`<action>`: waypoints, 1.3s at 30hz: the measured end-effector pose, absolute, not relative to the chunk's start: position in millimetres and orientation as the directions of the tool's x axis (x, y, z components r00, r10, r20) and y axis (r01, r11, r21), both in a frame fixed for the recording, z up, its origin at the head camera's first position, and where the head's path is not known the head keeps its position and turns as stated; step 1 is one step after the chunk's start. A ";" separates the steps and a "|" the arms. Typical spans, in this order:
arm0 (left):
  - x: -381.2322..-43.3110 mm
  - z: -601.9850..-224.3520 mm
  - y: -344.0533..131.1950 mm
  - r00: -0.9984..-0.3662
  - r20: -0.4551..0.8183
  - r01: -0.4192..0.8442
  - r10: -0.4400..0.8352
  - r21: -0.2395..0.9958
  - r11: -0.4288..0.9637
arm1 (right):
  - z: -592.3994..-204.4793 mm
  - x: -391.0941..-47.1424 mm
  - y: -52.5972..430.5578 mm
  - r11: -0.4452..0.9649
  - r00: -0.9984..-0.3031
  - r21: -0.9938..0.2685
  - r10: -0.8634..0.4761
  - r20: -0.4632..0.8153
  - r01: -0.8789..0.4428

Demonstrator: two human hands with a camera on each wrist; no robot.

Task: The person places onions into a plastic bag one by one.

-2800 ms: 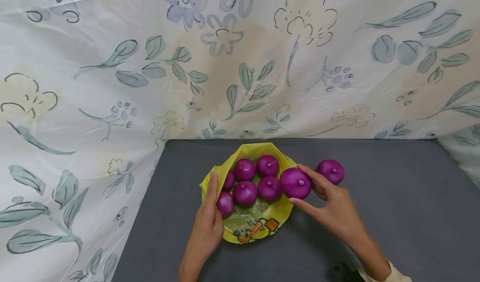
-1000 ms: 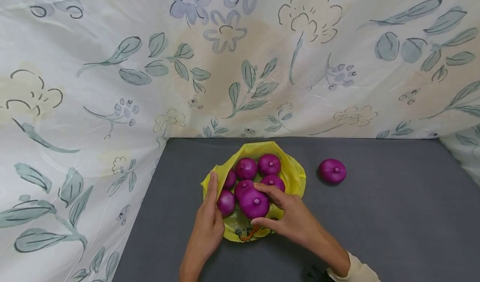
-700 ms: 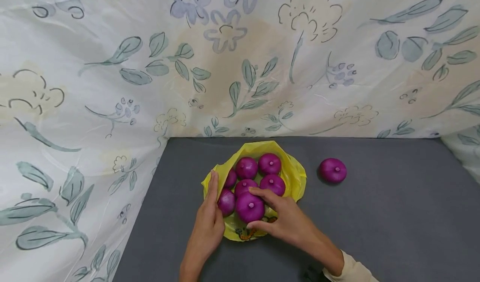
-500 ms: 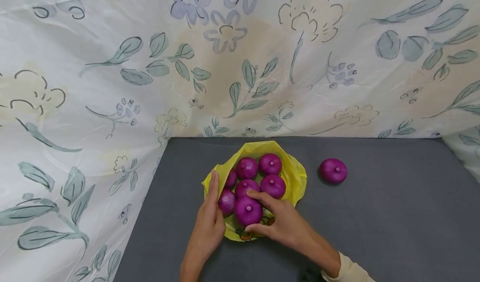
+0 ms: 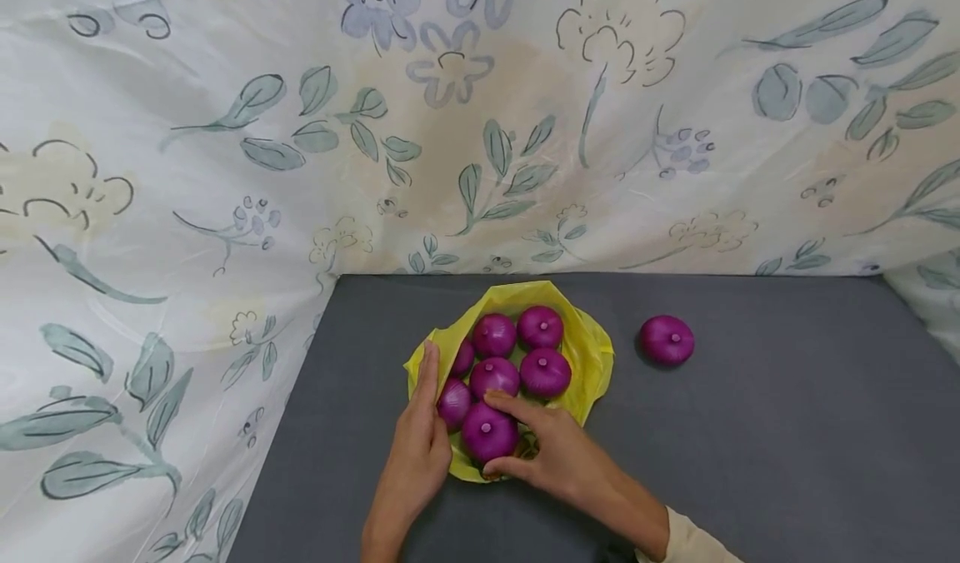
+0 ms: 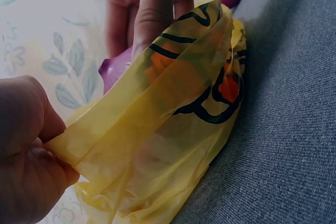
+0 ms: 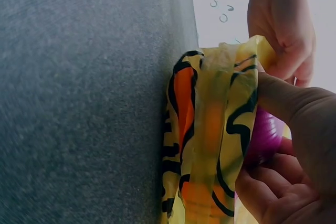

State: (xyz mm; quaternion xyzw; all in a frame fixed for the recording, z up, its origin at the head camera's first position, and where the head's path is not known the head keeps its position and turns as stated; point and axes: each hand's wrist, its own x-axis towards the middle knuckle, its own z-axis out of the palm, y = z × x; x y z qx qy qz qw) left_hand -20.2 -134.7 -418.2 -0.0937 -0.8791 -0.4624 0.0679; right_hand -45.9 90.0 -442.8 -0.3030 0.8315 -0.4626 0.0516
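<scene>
A yellow plastic bag point(image 5: 597, 355) stands with its mouth wide, several red onions point(image 5: 494, 335) inside. My left hand point(image 5: 411, 450) is at the bag's left rim; in the left wrist view its thumb and fingers pinch the yellow edge point(image 6: 79, 137). My right hand point(image 5: 562, 455) reaches in over the near rim and grips a red onion point(image 5: 489, 432) between thumb and fingers, low at the front of the bag. In the right wrist view the printed bag wall point(image 7: 210, 129) partly hides that onion point(image 7: 264, 137).
One loose red onion point(image 5: 667, 341) lies on the dark grey table point(image 5: 787, 421), right of the bag. Behind and to the left hangs a floral-patterned cloth point(image 5: 420, 171). A small dark object point(image 5: 617, 550) shows beneath the right wrist.
My right hand has carried the gripped onion leftward from over the bag's right rim, then down to the near front inside. The left hand has kept its place at the rim.
</scene>
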 end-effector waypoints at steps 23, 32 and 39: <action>-20.1 -422.5 -134.9 -0.971 0.214 0.238 0.107 0.810 0.536 | -458.6 -42.9 80.0 0.404 -0.749 -0.729 -0.624 0.221 -0.552; -21.3 -421.4 -134.1 -0.969 0.223 0.246 0.108 0.810 0.533 | -460.9 -42.1 80.2 0.406 -0.737 -0.713 -0.636 0.228 -0.571; -20.8 -421.8 -134.5 -0.967 0.229 0.250 0.108 0.801 0.544 | -458.6 -42.2 82.0 0.427 -0.735 -0.690 -0.639 0.227 -0.584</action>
